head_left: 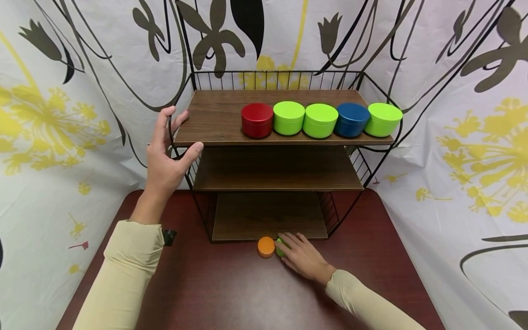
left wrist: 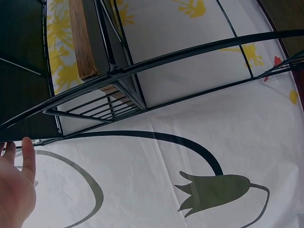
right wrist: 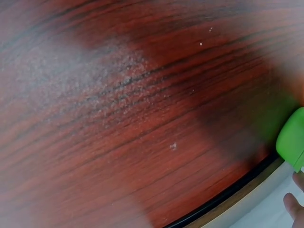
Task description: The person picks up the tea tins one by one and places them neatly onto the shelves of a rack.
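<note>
My right hand is over a small round green tin on the table, its fingers round the tin and covering most of it. In the right wrist view the green tin shows at the right edge with fingertips close by. Just left of it stands an orange tin. My left hand is raised at the left end of the top shelf, thumb and fingers spread about the wire frame; whether it touches is unclear. It holds nothing. Part of that hand appears in the left wrist view.
A three-tier rack with a black wire frame stands on the dark red table. On its top shelf sit a red tin, a blue tin and three green tins in a row. Patterned white cloth surrounds the table.
</note>
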Demonstrator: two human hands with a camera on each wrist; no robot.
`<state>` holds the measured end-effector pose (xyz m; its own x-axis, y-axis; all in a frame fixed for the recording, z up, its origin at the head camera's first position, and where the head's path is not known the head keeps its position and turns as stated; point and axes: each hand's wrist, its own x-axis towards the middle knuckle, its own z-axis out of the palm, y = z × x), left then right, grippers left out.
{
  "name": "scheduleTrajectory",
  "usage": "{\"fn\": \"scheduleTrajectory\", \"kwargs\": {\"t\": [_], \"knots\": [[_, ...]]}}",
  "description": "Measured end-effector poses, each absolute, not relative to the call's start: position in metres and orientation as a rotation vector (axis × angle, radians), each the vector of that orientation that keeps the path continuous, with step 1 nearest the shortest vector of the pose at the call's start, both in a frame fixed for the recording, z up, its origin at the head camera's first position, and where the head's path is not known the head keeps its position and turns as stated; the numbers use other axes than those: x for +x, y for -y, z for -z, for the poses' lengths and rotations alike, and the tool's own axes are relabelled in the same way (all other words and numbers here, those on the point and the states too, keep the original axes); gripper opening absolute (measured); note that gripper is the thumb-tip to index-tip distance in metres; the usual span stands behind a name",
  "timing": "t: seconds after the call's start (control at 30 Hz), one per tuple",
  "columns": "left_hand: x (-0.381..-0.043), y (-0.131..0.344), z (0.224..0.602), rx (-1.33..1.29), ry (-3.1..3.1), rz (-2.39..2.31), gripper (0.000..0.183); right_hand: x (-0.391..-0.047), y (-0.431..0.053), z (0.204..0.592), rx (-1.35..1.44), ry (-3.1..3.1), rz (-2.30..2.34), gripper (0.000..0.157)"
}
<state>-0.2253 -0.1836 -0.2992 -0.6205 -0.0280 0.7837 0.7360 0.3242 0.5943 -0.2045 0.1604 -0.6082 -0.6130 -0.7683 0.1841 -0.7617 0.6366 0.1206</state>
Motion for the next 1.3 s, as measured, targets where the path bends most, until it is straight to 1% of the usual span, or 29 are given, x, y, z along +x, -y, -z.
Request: {"fn": "scheduleTrajectory", "kwargs": {"t": [0.5,1.3], "knots": [[-0.2241,0.1815,0.2998,-0.623,1.835,1.395,0.062,-0.2016,-0.1592,0.605,1.246,2.719,-0.062,0.051],[-0.2263,0.1811,0.3005,-0.641,1.822,1.39,0.062,-0.1967,-0.1602,0.605,1.267,2.719,-0.085,0.053]]}}
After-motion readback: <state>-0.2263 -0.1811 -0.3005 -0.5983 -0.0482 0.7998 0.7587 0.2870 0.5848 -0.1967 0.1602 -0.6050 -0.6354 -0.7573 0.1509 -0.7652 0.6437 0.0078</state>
